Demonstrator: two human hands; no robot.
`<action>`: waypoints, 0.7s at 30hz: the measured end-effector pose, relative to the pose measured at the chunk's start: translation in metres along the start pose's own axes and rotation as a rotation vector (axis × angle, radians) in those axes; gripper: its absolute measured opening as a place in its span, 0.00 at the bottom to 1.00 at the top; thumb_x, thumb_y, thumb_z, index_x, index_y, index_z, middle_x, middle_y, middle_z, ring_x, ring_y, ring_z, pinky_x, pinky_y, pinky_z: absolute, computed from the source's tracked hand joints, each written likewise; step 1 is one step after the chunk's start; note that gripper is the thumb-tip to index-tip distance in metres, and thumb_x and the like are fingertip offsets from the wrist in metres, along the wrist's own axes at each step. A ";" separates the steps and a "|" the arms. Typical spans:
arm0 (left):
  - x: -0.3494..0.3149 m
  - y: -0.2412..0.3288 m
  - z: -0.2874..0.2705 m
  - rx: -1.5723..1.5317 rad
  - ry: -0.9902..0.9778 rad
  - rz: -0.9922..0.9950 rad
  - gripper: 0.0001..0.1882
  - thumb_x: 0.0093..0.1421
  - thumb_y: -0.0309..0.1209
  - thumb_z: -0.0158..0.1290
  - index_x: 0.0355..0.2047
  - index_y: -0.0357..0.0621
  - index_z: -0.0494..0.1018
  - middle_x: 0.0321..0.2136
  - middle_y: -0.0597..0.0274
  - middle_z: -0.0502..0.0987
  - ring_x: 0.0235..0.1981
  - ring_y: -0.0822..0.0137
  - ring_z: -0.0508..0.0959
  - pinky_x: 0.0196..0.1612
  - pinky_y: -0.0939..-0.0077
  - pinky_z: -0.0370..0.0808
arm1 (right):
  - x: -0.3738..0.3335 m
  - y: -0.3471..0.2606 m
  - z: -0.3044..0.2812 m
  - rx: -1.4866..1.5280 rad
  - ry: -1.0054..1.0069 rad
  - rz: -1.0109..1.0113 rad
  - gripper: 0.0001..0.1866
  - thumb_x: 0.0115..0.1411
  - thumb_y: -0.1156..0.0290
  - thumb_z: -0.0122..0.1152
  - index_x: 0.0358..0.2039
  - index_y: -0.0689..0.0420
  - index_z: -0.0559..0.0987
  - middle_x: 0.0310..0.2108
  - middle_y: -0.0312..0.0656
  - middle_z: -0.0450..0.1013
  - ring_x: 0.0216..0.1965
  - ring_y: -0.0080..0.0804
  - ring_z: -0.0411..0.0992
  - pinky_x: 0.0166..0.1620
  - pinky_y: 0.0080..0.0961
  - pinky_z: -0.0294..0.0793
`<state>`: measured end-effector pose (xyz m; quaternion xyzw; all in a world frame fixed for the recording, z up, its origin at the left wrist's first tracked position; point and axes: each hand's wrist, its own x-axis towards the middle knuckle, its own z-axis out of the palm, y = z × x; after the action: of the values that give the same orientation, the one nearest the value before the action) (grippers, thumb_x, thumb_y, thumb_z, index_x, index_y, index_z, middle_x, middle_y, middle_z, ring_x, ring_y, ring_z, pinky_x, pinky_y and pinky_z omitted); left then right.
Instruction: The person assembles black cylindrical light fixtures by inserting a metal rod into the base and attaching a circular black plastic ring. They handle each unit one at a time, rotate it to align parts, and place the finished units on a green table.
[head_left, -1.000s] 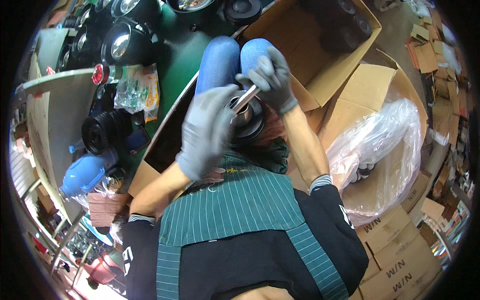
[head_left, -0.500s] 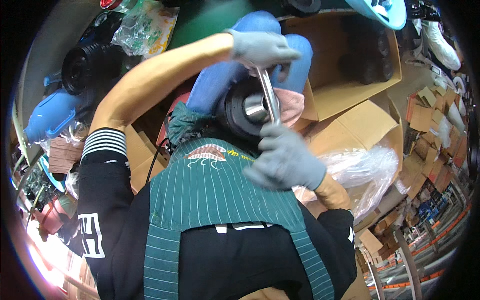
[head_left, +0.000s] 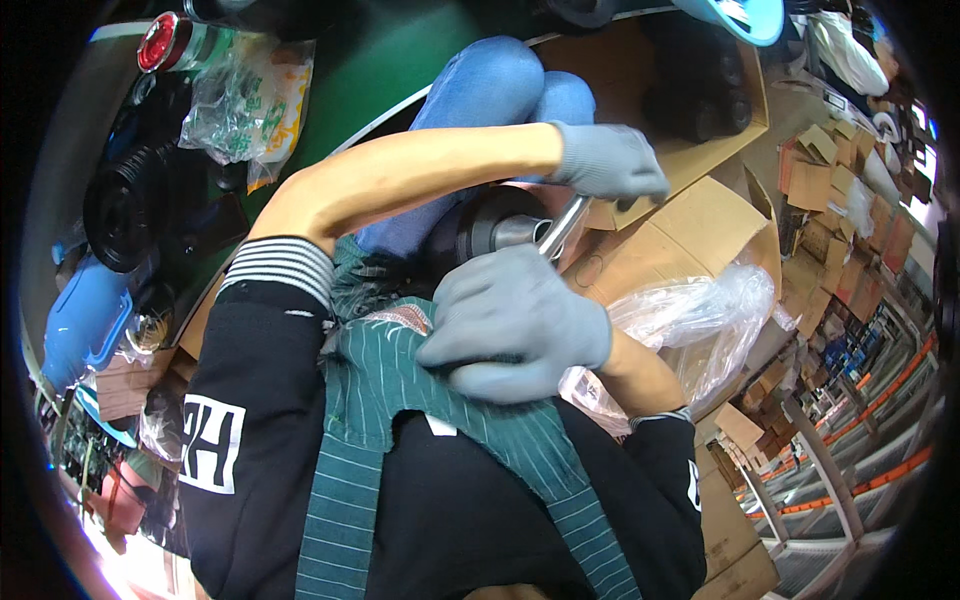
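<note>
Both my hands wear grey knit gloves and hold a chrome T-bar wrench [head_left: 566, 228]. My left hand [head_left: 610, 165] is closed round its far end, with the left arm reaching across my lap. Over the near end lies my right hand [head_left: 520, 330], fingers bent, hiding that part of the bar. The wrench's round metal middle [head_left: 515, 232] sits against a black round part [head_left: 470, 228] resting between my thighs. Much of this part is hidden by my left forearm and right hand.
An open cardboard box [head_left: 750, 110] with black round parts stands far right, beside clear plastic wrap [head_left: 690, 310]. At left are a black ribbed part [head_left: 125, 205], a blue container [head_left: 85, 310], a plastic bag [head_left: 235, 100] and a red-lidded jar [head_left: 165, 42]. Flattened cartons [head_left: 815, 190] lie farther right.
My left hand has swung right and nearer with the far end of the wrench, turning the bar. My right hand has moved left. My view has shifted slightly.
</note>
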<state>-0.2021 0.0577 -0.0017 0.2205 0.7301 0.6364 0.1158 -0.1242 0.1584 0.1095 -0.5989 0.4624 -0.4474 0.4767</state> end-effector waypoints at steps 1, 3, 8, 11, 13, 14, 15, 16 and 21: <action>-0.004 -0.010 0.009 0.065 0.301 0.117 0.21 0.78 0.43 0.48 0.57 0.42 0.81 0.40 0.52 0.86 0.42 0.55 0.85 0.51 0.60 0.81 | -0.004 0.012 -0.004 0.274 0.103 -0.084 0.22 0.66 0.48 0.62 0.37 0.56 0.87 0.29 0.40 0.80 0.37 0.41 0.82 0.55 0.43 0.79; -0.022 -0.015 0.009 0.095 0.696 0.225 0.20 0.77 0.42 0.51 0.58 0.44 0.81 0.50 0.51 0.85 0.49 0.54 0.84 0.57 0.60 0.80 | -0.013 0.025 -0.015 0.780 0.344 -0.168 0.32 0.73 0.41 0.49 0.50 0.58 0.85 0.41 0.49 0.84 0.47 0.45 0.82 0.68 0.47 0.72; -0.149 0.075 -0.053 0.253 0.847 -0.304 0.15 0.78 0.33 0.52 0.59 0.45 0.79 0.49 0.52 0.82 0.49 0.61 0.84 0.52 0.70 0.82 | -0.017 0.051 -0.021 1.719 0.707 -0.372 0.50 0.75 0.27 0.26 0.79 0.55 0.59 0.70 0.61 0.67 0.75 0.57 0.60 0.80 0.60 0.46; -0.166 0.177 -0.029 0.931 0.276 -0.250 0.18 0.73 0.44 0.57 0.50 0.42 0.79 0.40 0.49 0.83 0.41 0.56 0.86 0.45 0.65 0.82 | 0.001 0.047 -0.021 1.450 0.871 -0.064 0.54 0.73 0.23 0.21 0.84 0.53 0.44 0.83 0.53 0.45 0.84 0.50 0.39 0.82 0.60 0.35; -0.130 0.229 0.021 1.047 0.026 -0.719 0.27 0.67 0.56 0.60 0.41 0.40 0.81 0.29 0.48 0.83 0.31 0.52 0.87 0.37 0.62 0.82 | 0.001 0.057 -0.019 1.511 0.802 -0.132 0.53 0.73 0.25 0.25 0.84 0.53 0.42 0.84 0.54 0.42 0.84 0.51 0.37 0.82 0.60 0.33; -0.123 0.221 0.041 1.003 0.015 -0.763 0.27 0.68 0.55 0.58 0.33 0.39 0.83 0.24 0.50 0.83 0.27 0.52 0.87 0.32 0.58 0.82 | 0.003 0.056 -0.018 1.509 0.789 -0.129 0.53 0.74 0.26 0.26 0.84 0.53 0.41 0.84 0.55 0.41 0.84 0.51 0.37 0.82 0.60 0.33; -0.118 0.205 0.065 1.134 0.050 -0.790 0.26 0.68 0.54 0.59 0.31 0.40 0.84 0.23 0.51 0.83 0.25 0.53 0.87 0.30 0.57 0.82 | 0.003 0.056 -0.017 1.483 0.773 -0.124 0.53 0.74 0.26 0.27 0.84 0.53 0.41 0.84 0.55 0.41 0.84 0.51 0.38 0.82 0.60 0.33; -0.115 0.189 0.087 1.267 0.081 -0.818 0.26 0.68 0.54 0.59 0.28 0.41 0.84 0.22 0.52 0.83 0.24 0.54 0.87 0.28 0.56 0.81 | 0.002 0.058 -0.016 1.460 0.758 -0.120 0.53 0.74 0.26 0.27 0.84 0.53 0.41 0.84 0.56 0.41 0.84 0.51 0.38 0.82 0.59 0.32; -0.111 0.156 0.118 1.246 0.494 -0.858 0.26 0.73 0.54 0.55 0.31 0.44 0.83 0.21 0.56 0.82 0.23 0.58 0.86 0.23 0.57 0.79 | -0.010 0.057 -0.030 1.591 0.772 -0.101 0.48 0.76 0.31 0.32 0.82 0.54 0.54 0.80 0.58 0.55 0.82 0.52 0.51 0.81 0.61 0.40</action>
<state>-0.0245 0.1243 0.1198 -0.2030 0.9775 0.0413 0.0410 -0.1624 0.1570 0.0564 0.0832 0.1160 -0.8279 0.5425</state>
